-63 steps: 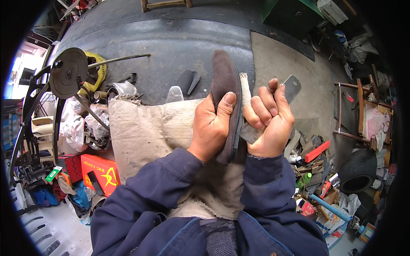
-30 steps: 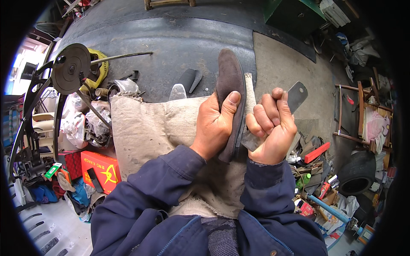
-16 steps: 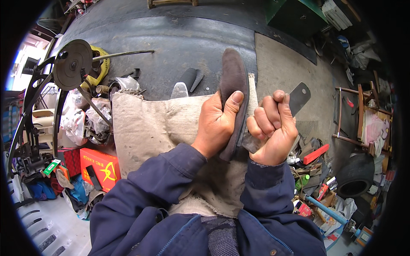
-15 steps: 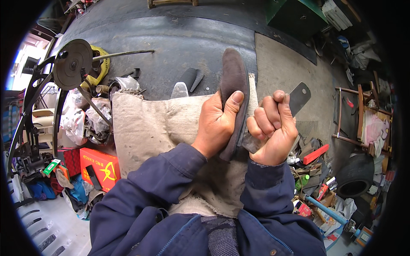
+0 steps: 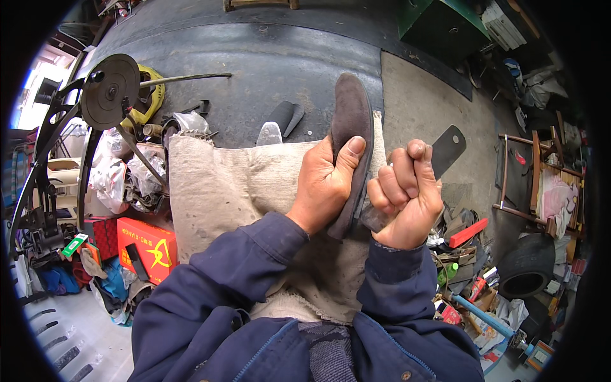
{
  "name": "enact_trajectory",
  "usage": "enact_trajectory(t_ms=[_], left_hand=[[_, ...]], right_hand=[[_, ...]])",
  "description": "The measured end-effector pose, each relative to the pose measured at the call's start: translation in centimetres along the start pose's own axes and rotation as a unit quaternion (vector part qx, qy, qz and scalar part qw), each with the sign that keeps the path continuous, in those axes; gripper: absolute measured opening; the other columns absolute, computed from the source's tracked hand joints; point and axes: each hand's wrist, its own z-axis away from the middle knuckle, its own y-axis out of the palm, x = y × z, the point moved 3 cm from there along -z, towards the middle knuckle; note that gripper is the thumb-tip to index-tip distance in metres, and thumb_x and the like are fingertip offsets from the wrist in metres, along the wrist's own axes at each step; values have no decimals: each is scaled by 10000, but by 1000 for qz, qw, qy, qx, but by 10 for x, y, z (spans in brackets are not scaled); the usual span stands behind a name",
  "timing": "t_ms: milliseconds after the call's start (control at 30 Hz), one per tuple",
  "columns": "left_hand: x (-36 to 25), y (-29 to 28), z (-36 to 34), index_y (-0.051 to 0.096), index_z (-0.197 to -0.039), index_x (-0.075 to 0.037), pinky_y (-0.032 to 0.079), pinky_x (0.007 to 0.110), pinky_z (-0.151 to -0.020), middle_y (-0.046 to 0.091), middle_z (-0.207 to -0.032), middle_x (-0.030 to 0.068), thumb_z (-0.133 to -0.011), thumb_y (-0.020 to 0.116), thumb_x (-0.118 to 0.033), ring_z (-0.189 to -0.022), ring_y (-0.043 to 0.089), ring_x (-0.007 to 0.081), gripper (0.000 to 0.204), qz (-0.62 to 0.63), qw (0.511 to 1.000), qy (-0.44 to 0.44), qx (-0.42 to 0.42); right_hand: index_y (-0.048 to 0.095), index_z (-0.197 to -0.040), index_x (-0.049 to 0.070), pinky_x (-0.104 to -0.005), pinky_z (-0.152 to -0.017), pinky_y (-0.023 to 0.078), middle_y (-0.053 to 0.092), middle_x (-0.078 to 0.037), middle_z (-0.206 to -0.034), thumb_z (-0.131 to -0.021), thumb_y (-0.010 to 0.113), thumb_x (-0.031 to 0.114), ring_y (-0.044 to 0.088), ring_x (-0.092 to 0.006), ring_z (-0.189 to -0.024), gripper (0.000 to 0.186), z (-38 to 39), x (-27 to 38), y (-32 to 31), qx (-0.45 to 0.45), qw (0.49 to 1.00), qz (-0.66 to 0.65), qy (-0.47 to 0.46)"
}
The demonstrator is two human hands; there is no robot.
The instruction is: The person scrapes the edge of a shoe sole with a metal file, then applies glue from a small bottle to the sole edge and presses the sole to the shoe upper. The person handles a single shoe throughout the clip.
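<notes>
My left hand (image 5: 321,188) is closed round a long dark brown suede shoe (image 5: 349,108), its toe pointing away from me and its thumb pressing on the upper. Just right of it, my right hand (image 5: 410,197) grips a flat grey metal blade (image 5: 448,150) with a hole at its far end; the near end lies beside the sole's edge, partly hidden by fingers. Under both hands a stained beige cloth (image 5: 223,191) covers my lap. Beyond the cloth lie a pale rounded piece (image 5: 269,135) and dark folded scraps (image 5: 286,120).
A black machine with a wheel (image 5: 109,92) stands at left, near plastic bags (image 5: 108,184) and a red box (image 5: 146,258). At right are a wooden folding chair (image 5: 536,172), a tire (image 5: 523,274) and piled clutter. A green cabinet (image 5: 439,28) is at the back.
The shoe and my left hand have shifted right in the picture, a little more than the background. My right hand and the blade have moved slightly right and down. Both grips look unchanged.
</notes>
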Motion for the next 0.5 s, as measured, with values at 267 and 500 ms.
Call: enact_trajectory(t_ms=[267,500], left_hand=[[-3,2,0,643,-1079,17,468,252,-726,653,-873,-9,-1058,558,-211,-819,514,60,244,5,1000,3,-5],[-5,1,1,644,-1080,11,467,256,-725,653,-873,-7,-1060,553,-211,-820,513,64,240,-13,1000,20,-6]], right_hand=[[560,-1033,113,-229,-453,236,275,69,-649,-1077,486,275,214,-44,-494,183,1,0,-1,9,1000,12,3],[562,-1027,106,-234,-445,227,276,70,-648,-1079,484,281,214,-44,-486,198,1,0,1,15,1000,16,9]])
